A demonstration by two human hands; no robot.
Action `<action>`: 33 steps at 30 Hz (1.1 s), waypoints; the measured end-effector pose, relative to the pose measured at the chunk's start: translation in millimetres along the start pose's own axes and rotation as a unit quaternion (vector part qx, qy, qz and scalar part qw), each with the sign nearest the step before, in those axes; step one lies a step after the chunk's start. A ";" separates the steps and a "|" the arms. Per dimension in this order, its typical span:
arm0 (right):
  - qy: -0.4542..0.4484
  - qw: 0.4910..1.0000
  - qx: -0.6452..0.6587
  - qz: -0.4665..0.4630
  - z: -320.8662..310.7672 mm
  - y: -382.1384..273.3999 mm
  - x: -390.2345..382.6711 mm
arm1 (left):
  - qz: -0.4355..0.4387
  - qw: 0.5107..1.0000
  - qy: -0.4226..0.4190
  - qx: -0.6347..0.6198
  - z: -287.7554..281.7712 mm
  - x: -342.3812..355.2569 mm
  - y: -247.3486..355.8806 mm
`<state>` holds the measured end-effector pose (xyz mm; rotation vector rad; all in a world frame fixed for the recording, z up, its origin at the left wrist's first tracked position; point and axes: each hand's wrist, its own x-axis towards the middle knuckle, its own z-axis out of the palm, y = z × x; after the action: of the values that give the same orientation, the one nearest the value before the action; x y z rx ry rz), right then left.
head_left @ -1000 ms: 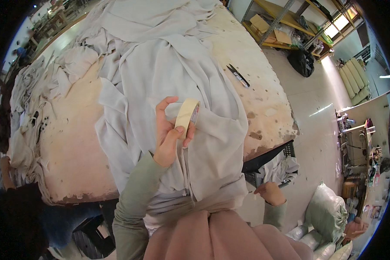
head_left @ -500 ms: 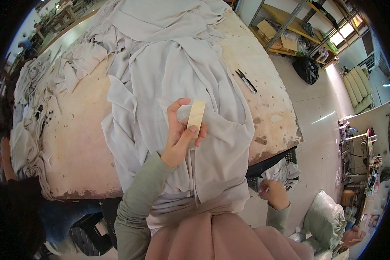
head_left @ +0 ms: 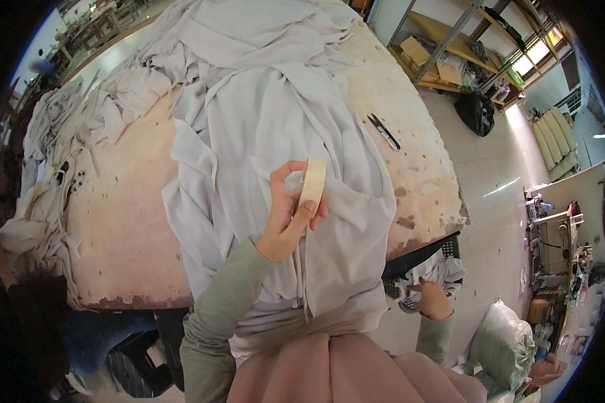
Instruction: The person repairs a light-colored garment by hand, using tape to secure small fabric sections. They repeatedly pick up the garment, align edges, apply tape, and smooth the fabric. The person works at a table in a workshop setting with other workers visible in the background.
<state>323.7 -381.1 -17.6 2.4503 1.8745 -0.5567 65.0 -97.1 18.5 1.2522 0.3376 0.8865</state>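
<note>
My left hand (head_left: 288, 223) is closed around a roll of cream masking tape (head_left: 314, 183), its thumb pressed on the tape's face. Beneath it, pale grey fabric (head_left: 249, 121) lies in loose folds along the table and over its near edge. Low at the right, beyond the table's corner, my right hand (head_left: 434, 301) is beside a dark crate (head_left: 452, 247) with grey cloth (head_left: 444, 270) in it. Its fingers are curled toward each other; whatever they hold, if anything, is too small to make out.
Thread snips (head_left: 384, 132) lie on the worn table (head_left: 124, 228), right of the fabric. More grey cloth (head_left: 47, 181) is heaped along the left edge, near another person's arm (head_left: 5, 265). Shelving (head_left: 444, 40), a black bag (head_left: 475, 114) and a stuffed sack (head_left: 503, 339) stand right.
My left hand has moved slightly right with the tape roll. My right hand has shifted a little right and down beside the crate. The other person's arm at the left has moved lower.
</note>
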 end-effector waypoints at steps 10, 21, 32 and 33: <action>0.180 0.921 0.345 -0.004 -76.6 -98.5 53.9 | 0.057 0.989 -0.083 0.105 -2.9 -4.0 -7.1; 0.334 0.840 0.309 -0.294 -82.1 -182.6 131.8 | 0.186 0.846 -0.101 0.490 5.7 -23.8 18.1; 0.312 0.838 0.265 -0.362 -77.0 -180.5 118.6 | 0.040 0.873 -0.020 0.486 -2.6 -50.7 42.0; 0.302 0.828 0.265 -0.391 -75.9 -180.3 115.2 | 0.025 0.865 -0.004 0.501 -4.2 -50.5 43.3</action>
<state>201.3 -205.7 58.4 2.1466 3.4612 -0.3249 13.1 -129.4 45.2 2.2271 0.8260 0.7472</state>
